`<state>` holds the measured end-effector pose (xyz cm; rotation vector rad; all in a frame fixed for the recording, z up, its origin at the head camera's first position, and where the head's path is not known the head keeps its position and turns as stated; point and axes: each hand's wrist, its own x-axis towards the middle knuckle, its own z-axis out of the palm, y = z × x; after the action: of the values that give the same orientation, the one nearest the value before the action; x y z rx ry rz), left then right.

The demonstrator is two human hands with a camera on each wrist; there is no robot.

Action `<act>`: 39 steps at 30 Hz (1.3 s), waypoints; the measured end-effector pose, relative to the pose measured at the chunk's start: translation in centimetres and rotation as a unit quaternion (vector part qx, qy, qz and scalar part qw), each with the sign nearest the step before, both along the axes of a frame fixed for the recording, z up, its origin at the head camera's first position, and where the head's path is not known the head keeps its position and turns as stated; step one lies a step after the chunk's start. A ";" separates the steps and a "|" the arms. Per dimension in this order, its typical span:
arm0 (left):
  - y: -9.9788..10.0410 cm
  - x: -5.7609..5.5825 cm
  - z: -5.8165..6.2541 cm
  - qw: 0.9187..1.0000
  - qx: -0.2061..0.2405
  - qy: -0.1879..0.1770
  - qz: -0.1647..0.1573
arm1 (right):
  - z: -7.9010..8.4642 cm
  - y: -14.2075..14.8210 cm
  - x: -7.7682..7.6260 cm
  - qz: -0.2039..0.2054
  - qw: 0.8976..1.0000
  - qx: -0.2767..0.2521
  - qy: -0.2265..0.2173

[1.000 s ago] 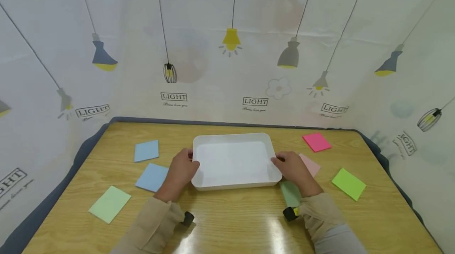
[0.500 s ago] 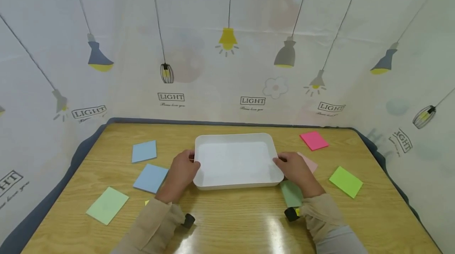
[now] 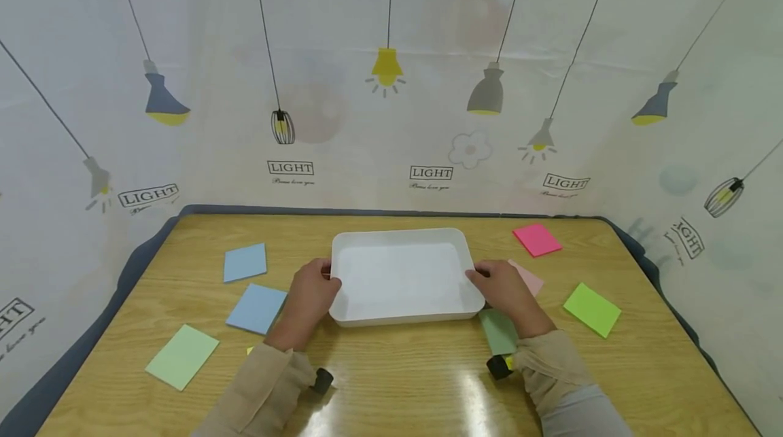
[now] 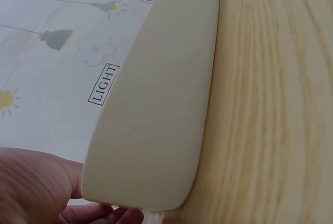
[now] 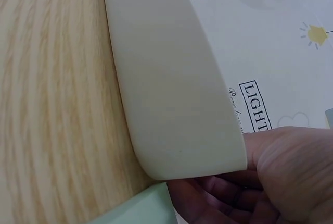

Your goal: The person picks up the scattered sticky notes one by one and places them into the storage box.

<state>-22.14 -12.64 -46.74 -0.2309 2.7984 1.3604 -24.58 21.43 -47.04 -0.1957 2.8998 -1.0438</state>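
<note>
A white rectangular tray (image 3: 400,274) sits at the middle of the wooden table, with nothing in it. My left hand (image 3: 309,295) grips its left end, thumb on the rim and fingers at the outer side. At the right end my right hand (image 3: 506,291) holds it the same way. In the left wrist view the tray's side (image 4: 151,104) stands along the tabletop, the fingers curled under its end. A muted green sticky note pad (image 3: 498,330) lies by the tray's right front corner, partly under my right wrist. A pale pink pad (image 3: 528,278) lies beyond that hand.
Left of the tray lie two blue pads, the far one (image 3: 245,262) and the near one (image 3: 257,308), and a pale green pad (image 3: 182,357). A yellow corner (image 3: 249,351) shows by my left sleeve. A hot pink pad (image 3: 537,240) and a lime pad (image 3: 592,309) lie right.
The tray and both hands have shifted slightly right over the table, the muted green pad seemingly with them. A yellow corner has appeared beside my left sleeve. The head view has turned slightly.
</note>
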 end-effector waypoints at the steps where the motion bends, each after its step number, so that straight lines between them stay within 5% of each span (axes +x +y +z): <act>1: 0.0 0.0 0.0 1.000 0.001 0.001 -0.001 | 0.0 0.0 0.0 0.000 1.000 0.003 -0.001; 14: 0.1 0.1 0.2 1.000 -0.001 0.000 -0.004 | 1.6 3.0 0.2 -0.035 0.995 -0.058 -0.066; 25: 0.1 -0.1 -0.2 1.000 -0.001 0.000 -0.004 | 1.7 6.4 -0.1 -0.052 0.998 0.037 0.009; 33: 0.1 0.0 -0.1 1.000 -0.001 0.001 -0.006 | 0.8 7.2 -0.5 -0.032 0.997 0.062 -0.036; 39: 0.1 0.1 0.0 1.000 -0.003 0.000 -0.006 | -0.2 7.1 -0.4 -0.018 0.997 0.074 -0.030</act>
<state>-22.03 -12.53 -46.76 -0.2140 2.7994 1.3481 -25.00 28.48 -47.23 -0.1034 2.9204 -0.8191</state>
